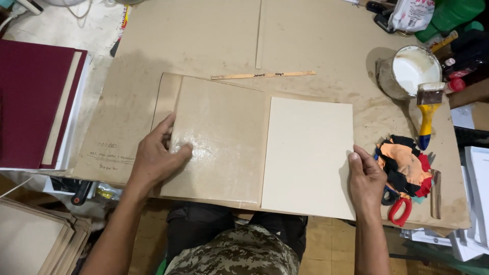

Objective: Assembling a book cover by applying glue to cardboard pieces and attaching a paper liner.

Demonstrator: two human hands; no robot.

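Left hand (pixel 158 158) presses glued board (pixel 216 140); right hand (pixel 365 181) steadies cream sheet (pixel 308 153).

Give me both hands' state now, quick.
Left hand: open, flat, pressing the glue-wet brown board.
Right hand: open, fingers resting on the cream sheet's right edge, gripping nothing.

worktop (pixel 316 35): brown cardboard cover | floor (pixel 326 244): tan tiles | light: even
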